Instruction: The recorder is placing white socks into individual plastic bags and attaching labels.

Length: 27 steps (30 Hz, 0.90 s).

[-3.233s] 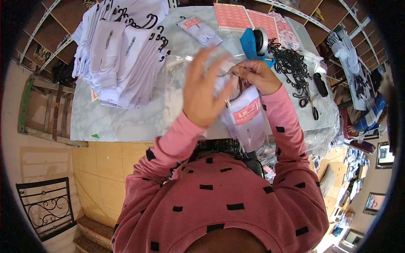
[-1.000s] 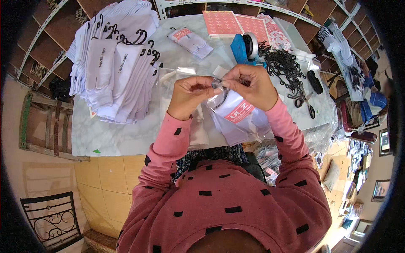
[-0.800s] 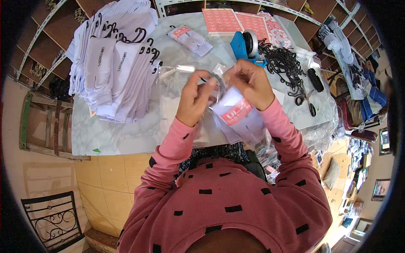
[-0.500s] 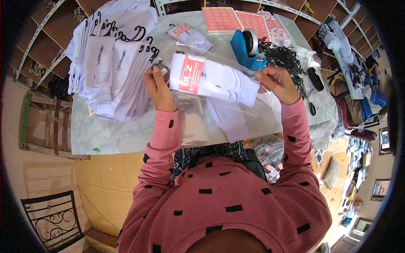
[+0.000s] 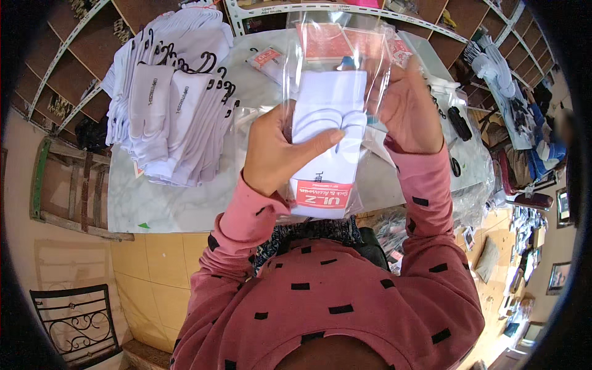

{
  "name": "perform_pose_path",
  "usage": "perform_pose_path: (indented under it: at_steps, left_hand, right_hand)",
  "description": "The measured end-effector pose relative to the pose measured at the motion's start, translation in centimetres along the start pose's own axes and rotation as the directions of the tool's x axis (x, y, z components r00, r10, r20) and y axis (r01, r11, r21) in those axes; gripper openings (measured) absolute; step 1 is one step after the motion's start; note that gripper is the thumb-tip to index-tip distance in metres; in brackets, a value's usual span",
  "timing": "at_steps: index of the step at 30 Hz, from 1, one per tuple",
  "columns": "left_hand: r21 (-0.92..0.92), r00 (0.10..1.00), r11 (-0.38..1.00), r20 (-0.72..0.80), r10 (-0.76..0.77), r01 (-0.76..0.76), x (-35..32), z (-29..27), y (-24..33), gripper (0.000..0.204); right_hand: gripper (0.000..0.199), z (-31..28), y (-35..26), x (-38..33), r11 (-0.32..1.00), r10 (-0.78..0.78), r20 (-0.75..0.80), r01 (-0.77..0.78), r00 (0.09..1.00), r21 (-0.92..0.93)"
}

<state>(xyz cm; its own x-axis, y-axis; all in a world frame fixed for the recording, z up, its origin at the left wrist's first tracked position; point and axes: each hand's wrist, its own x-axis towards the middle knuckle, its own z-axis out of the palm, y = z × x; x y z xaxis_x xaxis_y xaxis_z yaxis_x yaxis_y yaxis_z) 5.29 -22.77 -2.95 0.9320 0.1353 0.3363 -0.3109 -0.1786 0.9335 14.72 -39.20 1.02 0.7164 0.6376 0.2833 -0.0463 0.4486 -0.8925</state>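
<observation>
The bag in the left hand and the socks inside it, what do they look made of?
The bag looks like thin, glossy plastic film: it is see-through with bright glints. The white socks seem knitted fabric, perhaps cotton, matte with soft folded edges.

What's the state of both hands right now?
Left hand: closed, holding bagged white socks.
Right hand: too blurred to tell open from closed.

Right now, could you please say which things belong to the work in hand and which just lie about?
Likely belonging: bagged white socks, gripped by the left hand; hooked sock pile; second sock packet.

Apparently incidental: green scrap; black metal chair.
</observation>
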Motion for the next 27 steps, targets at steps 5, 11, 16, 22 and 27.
perform_pose_path:
  at_steps: [5,11,16,22,27]
  left_hand:
    - [-0.102,0.908,0.965,-0.374,0.188,-0.241,1.4,0.6,2.0,0.029]
    - [0.412,0.745,0.701,-0.075,0.663,-0.583,0.4,-2.5,-1.1,0.019]
    - [0.511,0.867,0.706,0.207,0.453,-0.491,-4.5,-2.4,-7.4,0.027]
    - [0.123,0.996,0.989,0.041,0.078,-0.083,-7.4,-1.8,-10.7,0.019]
    - [-0.388,0.851,0.794,-0.043,-0.524,0.469,-6.5,0.4,-10.0,0.018]
  right_hand:
    - [0.017,1.3,-1.5,0.6,0.730,-0.414,-0.006,0.328,0.910,-0.599]
    - [0.010,-0.5,-0.2,-0.9,0.609,-0.498,0.152,0.469,0.854,-0.640]
    - [0.013,-5.2,6.1,-5.4,0.720,-0.032,0.223,0.178,0.974,-0.671]
    - [0.008,-6.4,9.4,-7.8,0.753,0.190,0.113,-0.070,0.975,-0.655]
    - [0.021,-4.6,11.0,-8.0,0.834,0.456,-0.289,-0.517,0.842,-0.190]
